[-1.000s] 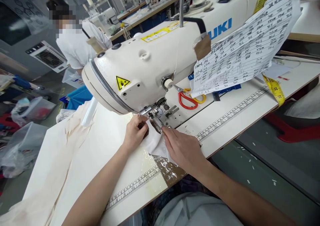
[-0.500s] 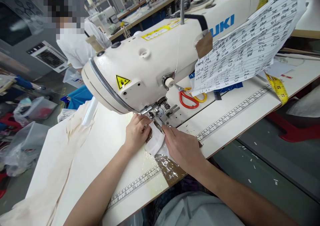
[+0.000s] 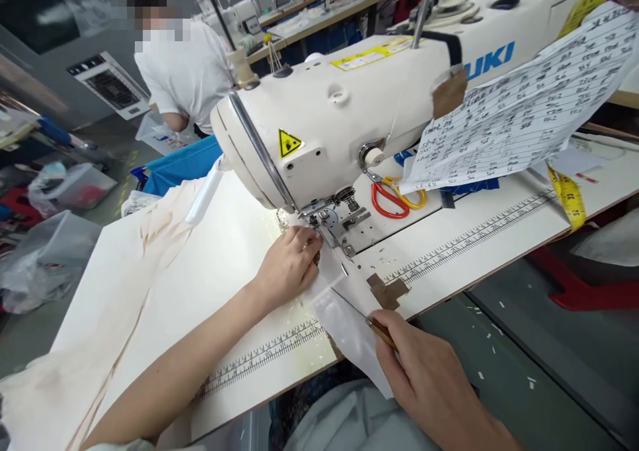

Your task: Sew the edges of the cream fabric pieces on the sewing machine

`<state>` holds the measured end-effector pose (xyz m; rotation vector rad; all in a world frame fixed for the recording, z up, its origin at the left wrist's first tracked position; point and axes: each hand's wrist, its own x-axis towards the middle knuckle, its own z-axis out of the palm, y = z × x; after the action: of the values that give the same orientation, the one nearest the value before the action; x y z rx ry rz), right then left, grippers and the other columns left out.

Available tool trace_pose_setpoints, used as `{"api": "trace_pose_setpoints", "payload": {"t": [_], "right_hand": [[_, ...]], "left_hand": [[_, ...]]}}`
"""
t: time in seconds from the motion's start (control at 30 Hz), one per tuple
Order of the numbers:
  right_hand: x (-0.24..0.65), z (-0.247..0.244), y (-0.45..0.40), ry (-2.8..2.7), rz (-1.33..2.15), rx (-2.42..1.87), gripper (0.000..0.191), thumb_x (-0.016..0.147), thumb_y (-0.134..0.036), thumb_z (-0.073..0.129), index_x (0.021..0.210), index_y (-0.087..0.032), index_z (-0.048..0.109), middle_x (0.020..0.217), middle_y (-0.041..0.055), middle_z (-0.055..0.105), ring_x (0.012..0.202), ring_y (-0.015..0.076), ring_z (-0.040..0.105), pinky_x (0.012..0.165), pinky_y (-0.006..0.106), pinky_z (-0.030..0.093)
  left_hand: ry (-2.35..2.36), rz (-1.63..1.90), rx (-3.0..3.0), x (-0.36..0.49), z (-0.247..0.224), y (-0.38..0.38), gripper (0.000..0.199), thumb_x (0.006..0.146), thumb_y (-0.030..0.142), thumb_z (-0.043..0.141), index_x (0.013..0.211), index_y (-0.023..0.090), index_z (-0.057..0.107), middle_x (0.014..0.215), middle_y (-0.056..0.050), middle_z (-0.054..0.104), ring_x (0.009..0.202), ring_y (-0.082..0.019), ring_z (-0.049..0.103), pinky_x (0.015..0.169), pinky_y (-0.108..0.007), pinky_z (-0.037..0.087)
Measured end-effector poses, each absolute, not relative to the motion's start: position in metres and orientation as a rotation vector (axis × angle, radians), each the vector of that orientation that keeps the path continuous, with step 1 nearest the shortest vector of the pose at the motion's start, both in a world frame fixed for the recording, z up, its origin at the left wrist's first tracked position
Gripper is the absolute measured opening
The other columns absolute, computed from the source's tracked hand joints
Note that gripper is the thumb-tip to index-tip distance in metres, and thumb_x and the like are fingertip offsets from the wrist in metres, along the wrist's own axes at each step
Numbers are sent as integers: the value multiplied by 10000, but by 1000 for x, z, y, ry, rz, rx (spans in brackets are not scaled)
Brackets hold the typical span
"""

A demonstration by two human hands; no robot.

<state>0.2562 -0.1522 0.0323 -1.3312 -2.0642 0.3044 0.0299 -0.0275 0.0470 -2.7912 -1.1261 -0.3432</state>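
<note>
My left hand (image 3: pixel 289 265) lies beside the presser foot of a white sewing machine (image 3: pixel 319 132), its fingers curled down on white fabric (image 3: pixel 332 261) at the needle area. Exactly how they grip the cloth is partly hidden. Lower right, my right hand (image 3: pixel 429 364) is closed around the brown handle of an awl (image 3: pixel 382 331). The awl's thin metal shaft points up and left over the fabric, toward the metal guide in front of the foot. A translucent whitish sheet (image 3: pixel 349 331) hangs over the table's front edge below it.
Red-and-yellow-handled scissors (image 3: pixel 392 198) lie right of the needle area, below a handwritten paper sheet (image 3: pixel 524 98). A yellow tape measure (image 3: pixel 569 198) droops at the table's edge. Pale fabric (image 3: pixel 120 298) covers the table's left side. A person in a white shirt (image 3: pixel 184 65) stands behind.
My right hand has left the fabric at the presser foot, moved down and right, and now holds an awl. My left hand stays by the foot. The view has shifted left.
</note>
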Motion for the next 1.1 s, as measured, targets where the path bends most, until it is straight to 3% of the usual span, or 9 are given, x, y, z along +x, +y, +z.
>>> {"api": "trace_pose_setpoints", "payload": {"t": [0.13,0.23,0.37,0.53,0.8,1.1], "right_hand": [[262,34,-153,-2120,185,-1343,246,973,-114,343,1075,-175,559,790,30,723,583,146,694,487,240,482],[263,34,-149,-2151,79,-1350,266,991,-133,343,1134,-150,567,912,80,744,670,165,724,516,247,511],[261,33,-147,-2181,59,-1344,282,1009,-135,315,1133,-134,568,893,80,740,687,161,725,524,240,521],[260,36,-146,-2228,56,-1355,285,1006,-122,313,1132,-125,568,884,73,738,685,153,722,531,234,523],[257,36,-135,-2275,-15,-1401,275,1009,-129,311,1114,-128,565,900,71,735,672,150,716,523,245,489],[253,38,-122,-2305,-59,-1410,225,984,-97,360,1079,-140,560,860,52,713,687,157,708,523,244,452]], "left_hand": [[-1249,-428,-2721,40,38,-39,315,932,160,423,1161,62,615,1183,-178,583,1063,-304,543,867,-462,579],[-1295,-506,-2735,41,33,-44,366,958,172,403,1256,47,575,1246,-180,590,1140,-296,547,957,-474,563],[-1273,-593,-2820,35,32,-46,396,968,178,395,1305,48,557,1285,-158,609,1240,-272,530,1071,-479,509],[-1319,-631,-2861,31,33,-46,406,970,183,378,1318,116,574,1323,-121,605,1280,-269,522,1089,-513,492],[-1377,-540,-2805,38,28,-49,470,977,244,369,1397,64,478,1384,-190,522,1323,-342,453,1098,-558,452],[-1378,-433,-2747,41,32,-56,482,998,271,301,1390,35,455,1393,-212,501,1325,-335,435,1090,-530,428]]}}
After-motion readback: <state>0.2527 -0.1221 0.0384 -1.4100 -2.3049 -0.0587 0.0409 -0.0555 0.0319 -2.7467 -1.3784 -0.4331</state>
